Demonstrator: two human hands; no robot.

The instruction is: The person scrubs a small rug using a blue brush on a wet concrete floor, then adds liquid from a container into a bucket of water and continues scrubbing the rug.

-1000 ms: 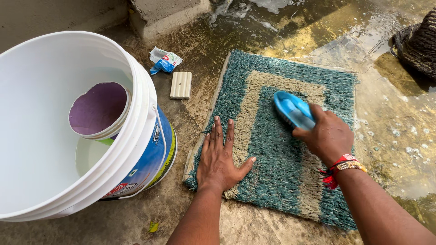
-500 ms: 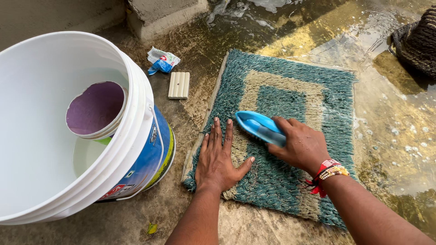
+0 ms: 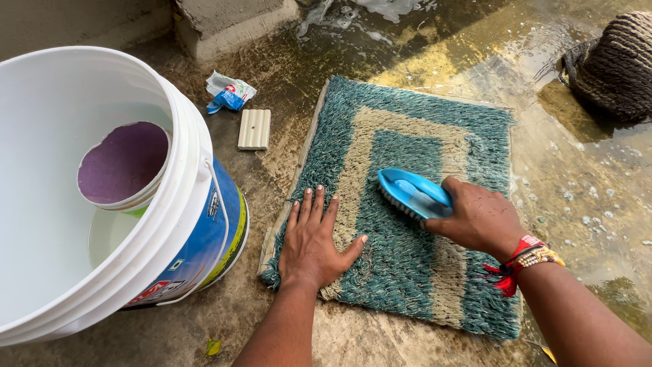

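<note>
A teal and beige shaggy mat lies wet on the concrete floor. My left hand presses flat on its near left corner, fingers spread. My right hand, with red and beaded bands at the wrist, grips a blue scrubbing brush by its rear end. The brush sits bristles-down on the mat's inner teal patch, just right of my left hand's fingertips.
A large white bucket with water and a floating purple-lined mug stands at the left. A cream soap bar and a crumpled sachet lie behind it. A dark woven mat sits at the top right on soapy wet floor.
My right hand swept the brush from the mat's upper right toward my left hand, then back right a little. My left hand stayed pressed on the mat.
</note>
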